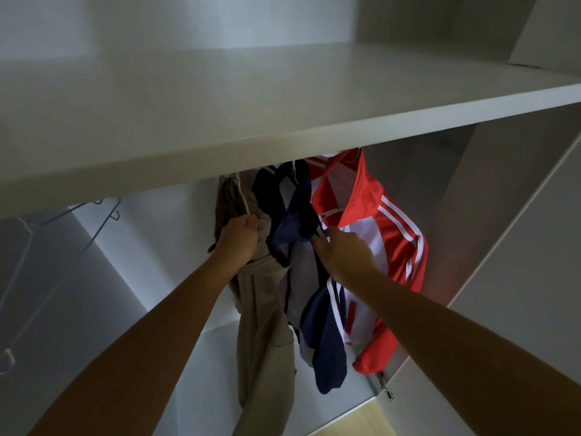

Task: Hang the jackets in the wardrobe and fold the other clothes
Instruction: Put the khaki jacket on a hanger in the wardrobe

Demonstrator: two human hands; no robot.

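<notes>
Jackets are hanging in a row under the white shelf [283, 121] of the wardrobe, their tops hidden behind its front edge. Beige jacket [264, 325] is hanging leftmost of the three, reaching lowest below the shelf. Navy and grey jacket [301, 278] is hanging just beside it, in the middle, touching both neighbours. Red and white jacket [386, 240] with white sleeve stripes is hanging furthest right under the shelf, close to the wardrobe's side panel.

Left hand [237, 237] is gripping the beige jacket near its collar, fingers curled tight into a fist around a bunch of fabric, a pale drawstring running up from the grip toward the shelf. Right hand [341, 251] is reaching into the navy and grey jacket's collar area, fingers bent and pressed together against the dark cloth; whether they are pinching it cannot be told.

Empty wire hangers [94, 215] are hanging under the shelf's left end, well apart from the jackets.
</notes>
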